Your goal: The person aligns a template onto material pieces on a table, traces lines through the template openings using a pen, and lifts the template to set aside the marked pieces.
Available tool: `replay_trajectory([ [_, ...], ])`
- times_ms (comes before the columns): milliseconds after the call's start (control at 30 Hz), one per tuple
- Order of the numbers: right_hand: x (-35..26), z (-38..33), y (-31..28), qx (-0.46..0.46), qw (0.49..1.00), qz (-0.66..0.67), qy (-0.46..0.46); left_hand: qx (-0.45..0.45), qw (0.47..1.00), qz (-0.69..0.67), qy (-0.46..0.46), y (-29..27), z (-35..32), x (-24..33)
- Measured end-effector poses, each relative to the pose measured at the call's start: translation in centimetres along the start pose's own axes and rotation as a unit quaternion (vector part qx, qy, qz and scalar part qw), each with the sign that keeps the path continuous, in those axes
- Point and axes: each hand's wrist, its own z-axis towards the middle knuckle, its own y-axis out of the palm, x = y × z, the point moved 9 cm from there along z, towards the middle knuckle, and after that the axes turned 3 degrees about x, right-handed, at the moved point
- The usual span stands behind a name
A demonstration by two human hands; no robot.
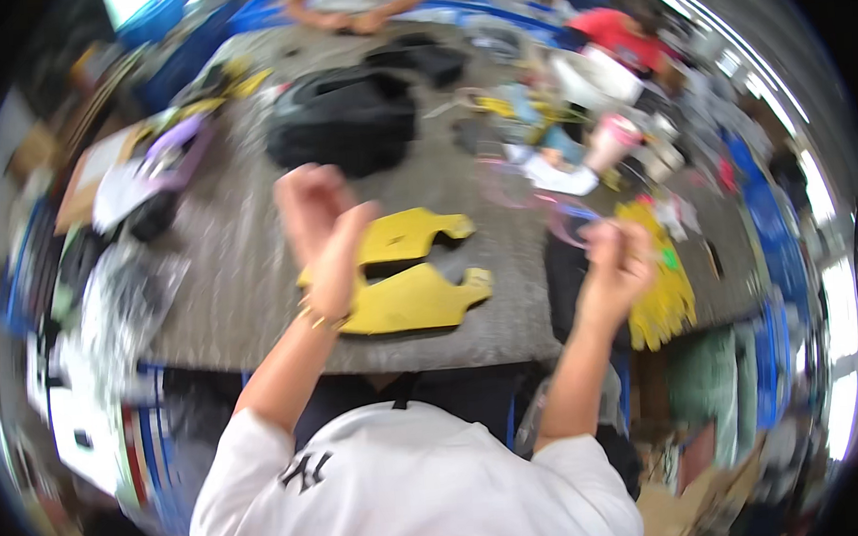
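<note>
Nearest the camera is the person's own white shirt, with both bare forearms rising from it toward the grey table (pixel 255 277). The left hand (pixel 323 237) is raised above the table with its fingers curled loosely; the picture is blurred and I cannot tell whether it grips anything. A thin bracelet sits at that wrist. The right hand (pixel 619 263) is closed in a pinch on a thin, clear, pinkish looped strand (pixel 552 213) that curves up and to the left from the fingers. Just beyond and partly under the left hand lie two flat yellow cut pieces (pixel 413 298), one above the other, resting on the table near its front edge. To the right, by the right hand, a yellow glove-like item (pixel 668 299) hangs over the table edge beside a dark patch. Farther back in the middle of the table sits a black bag (pixel 344 122), with a smaller black item behind it. To the left are purple and white objects and papers; to the right a pink-and-white cup (pixel 612 140) amid clutter. At the far edge another person's hands (pixel 353 20) rest on the table.
</note>
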Motion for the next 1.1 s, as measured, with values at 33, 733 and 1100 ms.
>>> replay_trajectory([
  [33, 0.9, 0.2, -1.3, 0.017, 1.0, -0.014, -0.016, 0.003, 0.998, -0.056, -0.028, 1.0, 0.4, -0.9],
  [733, 7.1, -5.5, -4.3, 0.007, 0.992, -0.079, 0.099, -0.047, 0.936, -0.343, -0.057, 8.2, -0.1, 7.7],
  [1100, 7.8, -5.5, -4.2, 0.006, 0.989, -0.078, 0.125, 0.01, 0.981, -0.192, 0.027, 6.2, -0.9, 6.9],
])
